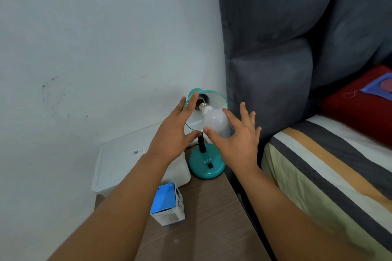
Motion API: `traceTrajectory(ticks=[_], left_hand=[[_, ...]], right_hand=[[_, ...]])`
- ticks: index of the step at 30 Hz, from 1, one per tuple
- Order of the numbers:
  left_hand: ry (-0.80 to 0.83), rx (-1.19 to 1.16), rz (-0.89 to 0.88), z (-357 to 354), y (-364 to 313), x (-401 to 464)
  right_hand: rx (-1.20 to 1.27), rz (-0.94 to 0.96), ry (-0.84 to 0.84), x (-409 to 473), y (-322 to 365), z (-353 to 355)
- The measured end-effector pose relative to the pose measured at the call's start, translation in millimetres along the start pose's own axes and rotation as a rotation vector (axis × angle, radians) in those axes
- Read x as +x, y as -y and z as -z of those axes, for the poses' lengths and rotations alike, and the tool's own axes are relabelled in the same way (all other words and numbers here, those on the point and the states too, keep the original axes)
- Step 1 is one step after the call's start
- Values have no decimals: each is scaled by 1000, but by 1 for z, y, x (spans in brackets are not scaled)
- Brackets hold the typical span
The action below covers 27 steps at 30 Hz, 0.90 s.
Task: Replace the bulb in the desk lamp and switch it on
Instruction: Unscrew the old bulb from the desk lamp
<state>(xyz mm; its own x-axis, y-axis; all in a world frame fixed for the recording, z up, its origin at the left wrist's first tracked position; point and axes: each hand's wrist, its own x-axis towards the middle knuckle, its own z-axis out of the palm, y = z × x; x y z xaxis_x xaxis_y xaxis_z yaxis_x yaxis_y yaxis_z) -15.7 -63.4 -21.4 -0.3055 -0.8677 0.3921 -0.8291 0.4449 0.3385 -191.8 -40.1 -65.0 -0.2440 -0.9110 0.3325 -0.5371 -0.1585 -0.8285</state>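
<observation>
Head view: right hand [235,142] pinches the white bulb [215,122] between thumb and spread fingers, its screw base at the socket. Left hand [176,131], fingers straight and apart, steadies the teal lamp shade [214,96].

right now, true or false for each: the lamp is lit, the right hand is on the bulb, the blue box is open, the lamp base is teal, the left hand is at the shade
1. The lamp is lit. False: the bulb looks dark.
2. The right hand has fingers on the bulb. True.
3. The blue box lies open with a bulb sticking out. False: it stands closed on the table.
4. The lamp base is teal. True.
5. The left hand is at the shade. True.
</observation>
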Motion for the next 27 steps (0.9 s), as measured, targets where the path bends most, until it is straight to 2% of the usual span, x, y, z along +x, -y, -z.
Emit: traceTrajectory(ticks=[5,13,20,23,27], left_hand=[[20,-35,72,6,-12,-18],[-6,-141,311,-8,-36,-100],[37,-213,447,-60,-41,-190],[117,-158,418,-76,-40,-213],[187,-24,266,-93,-37,-224]], right_hand=[[43,-5,-2,-15,-5,14],[78,-49,12,-73,-25,28],[83,-147,148,-131,-62,22],[83,-206,221,-148,-74,14],[76,-226,281,-153,-87,2]])
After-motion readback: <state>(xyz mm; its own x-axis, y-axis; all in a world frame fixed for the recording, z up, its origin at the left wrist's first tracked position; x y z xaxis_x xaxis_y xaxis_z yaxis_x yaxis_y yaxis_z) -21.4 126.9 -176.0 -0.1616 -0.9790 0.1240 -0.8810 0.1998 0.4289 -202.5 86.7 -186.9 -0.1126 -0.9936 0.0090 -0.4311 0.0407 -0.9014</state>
